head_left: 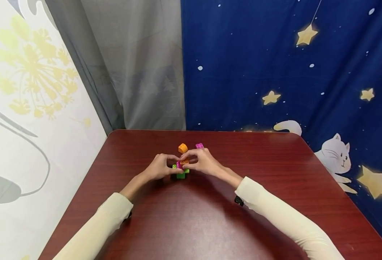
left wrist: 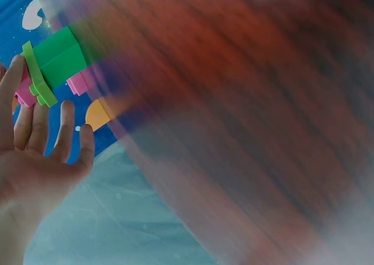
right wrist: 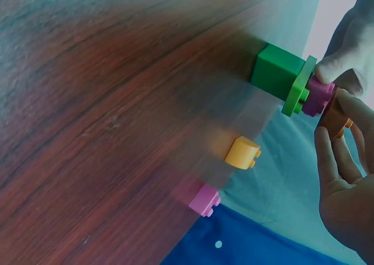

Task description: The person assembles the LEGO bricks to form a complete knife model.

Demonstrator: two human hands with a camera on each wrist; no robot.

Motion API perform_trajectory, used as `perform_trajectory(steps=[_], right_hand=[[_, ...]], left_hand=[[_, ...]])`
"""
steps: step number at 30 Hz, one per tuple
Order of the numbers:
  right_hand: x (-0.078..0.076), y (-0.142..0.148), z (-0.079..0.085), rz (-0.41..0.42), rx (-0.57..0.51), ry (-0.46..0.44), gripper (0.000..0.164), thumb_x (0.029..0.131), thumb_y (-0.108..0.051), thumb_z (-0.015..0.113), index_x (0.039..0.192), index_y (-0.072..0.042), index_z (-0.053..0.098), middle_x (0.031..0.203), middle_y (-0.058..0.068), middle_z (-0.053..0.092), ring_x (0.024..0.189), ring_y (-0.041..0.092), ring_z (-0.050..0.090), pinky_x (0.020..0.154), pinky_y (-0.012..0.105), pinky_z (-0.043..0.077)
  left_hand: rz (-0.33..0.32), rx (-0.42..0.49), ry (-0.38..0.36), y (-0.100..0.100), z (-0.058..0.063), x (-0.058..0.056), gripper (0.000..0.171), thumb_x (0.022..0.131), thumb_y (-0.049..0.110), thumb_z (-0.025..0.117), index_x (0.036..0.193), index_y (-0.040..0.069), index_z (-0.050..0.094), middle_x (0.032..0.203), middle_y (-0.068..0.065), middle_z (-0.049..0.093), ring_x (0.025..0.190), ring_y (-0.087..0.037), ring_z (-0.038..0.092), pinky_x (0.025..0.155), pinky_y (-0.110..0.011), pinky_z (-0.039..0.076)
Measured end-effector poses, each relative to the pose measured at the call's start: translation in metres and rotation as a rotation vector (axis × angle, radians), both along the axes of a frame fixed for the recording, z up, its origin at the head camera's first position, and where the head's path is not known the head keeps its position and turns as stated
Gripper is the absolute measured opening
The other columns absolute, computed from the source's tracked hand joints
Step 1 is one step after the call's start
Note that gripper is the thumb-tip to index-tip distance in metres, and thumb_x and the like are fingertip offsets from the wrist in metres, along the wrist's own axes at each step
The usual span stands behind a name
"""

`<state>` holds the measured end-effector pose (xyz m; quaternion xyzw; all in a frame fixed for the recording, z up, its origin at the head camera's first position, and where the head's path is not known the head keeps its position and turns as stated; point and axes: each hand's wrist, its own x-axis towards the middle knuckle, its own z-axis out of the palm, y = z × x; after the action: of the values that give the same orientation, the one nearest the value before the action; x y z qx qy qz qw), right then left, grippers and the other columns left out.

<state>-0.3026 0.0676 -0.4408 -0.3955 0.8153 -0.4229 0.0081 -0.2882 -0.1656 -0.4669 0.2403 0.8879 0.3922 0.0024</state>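
Note:
A small stack of toy building bricks stands on the table between the two hands. At its bottom is a dark green block (right wrist: 276, 72), then a light green plate (right wrist: 299, 87), with a magenta brick (right wrist: 318, 96) on top. My left hand (head_left: 158, 167) pinches the magenta brick between thumb and finger. Thumb and fingers of my right hand (head_left: 207, 162) grip an orange brick (right wrist: 333, 119), which meets the magenta brick's top and looks slightly tilted; whether it is fully seated I cannot tell. The left wrist view shows the stack's dark green block (left wrist: 60, 56) from the side.
Behind the stack lie a loose yellow-orange curved brick (head_left: 182, 148) and a loose pink brick (head_left: 199, 146). The brown table (head_left: 191, 224) ends at a far edge, with grey and blue curtains (head_left: 243, 65) beyond. A pale patterned wall (head_left: 21, 108) is at the left.

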Motion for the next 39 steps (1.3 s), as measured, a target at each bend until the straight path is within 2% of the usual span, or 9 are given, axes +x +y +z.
perform_trajectory(steps=[7, 13, 22, 29, 39], right_hand=[[0.001, -0.005, -0.003, 0.042, -0.033, -0.009, 0.023, 0.086, -0.004, 0.085, 0.107, -0.005, 0.078, 0.106, 0.003, 0.076, 0.105, 0.017, 0.072, 0.085, 0.036, 0.06], [0.002, -0.008, -0.003, 0.045, -0.033, -0.011, 0.023, 0.086, -0.004, 0.085, 0.108, -0.002, 0.078, 0.105, 0.005, 0.077, 0.102, 0.02, 0.074, 0.086, 0.041, 0.06], [0.005, -0.012, 0.002, 0.024, 0.04, 0.044, 0.02, 0.087, -0.008, 0.085, 0.106, -0.007, 0.079, 0.105, 0.002, 0.078, 0.098, 0.011, 0.073, 0.082, 0.025, 0.059], [0.004, -0.013, -0.001, 0.027, 0.033, 0.03, 0.021, 0.087, -0.009, 0.085, 0.107, -0.008, 0.079, 0.106, 0.002, 0.078, 0.1, 0.01, 0.073, 0.082, 0.023, 0.058], [-0.002, -0.008, -0.012, 0.037, -0.023, 0.044, 0.024, 0.083, -0.011, 0.088, 0.105, -0.01, 0.079, 0.107, 0.001, 0.078, 0.104, 0.014, 0.073, 0.086, 0.041, 0.06]], left_hand=[[-0.017, 0.019, -0.03, 0.0, 0.0, 0.0, 0.042, 0.081, 0.028, 0.092, 0.114, 0.008, 0.077, 0.109, -0.007, 0.077, 0.101, -0.023, 0.072, 0.092, -0.047, 0.057], [-0.023, 0.008, -0.035, 0.0, 0.0, 0.001, 0.04, 0.082, 0.027, 0.091, 0.114, 0.008, 0.076, 0.108, -0.006, 0.077, 0.101, -0.022, 0.073, 0.091, -0.047, 0.058], [-0.035, -0.002, 0.007, -0.001, 0.002, 0.002, 0.04, 0.082, 0.027, 0.091, 0.114, 0.008, 0.077, 0.109, -0.005, 0.078, 0.103, -0.022, 0.073, 0.09, -0.046, 0.058], [-0.021, -0.025, 0.008, -0.003, 0.001, 0.003, 0.04, 0.082, 0.028, 0.092, 0.114, 0.008, 0.077, 0.11, -0.004, 0.077, 0.104, -0.019, 0.073, 0.091, -0.04, 0.058], [-0.029, -0.013, -0.009, 0.001, 0.001, 0.001, 0.04, 0.082, 0.027, 0.091, 0.114, 0.006, 0.077, 0.112, -0.007, 0.077, 0.107, -0.023, 0.072, 0.092, -0.045, 0.057]])
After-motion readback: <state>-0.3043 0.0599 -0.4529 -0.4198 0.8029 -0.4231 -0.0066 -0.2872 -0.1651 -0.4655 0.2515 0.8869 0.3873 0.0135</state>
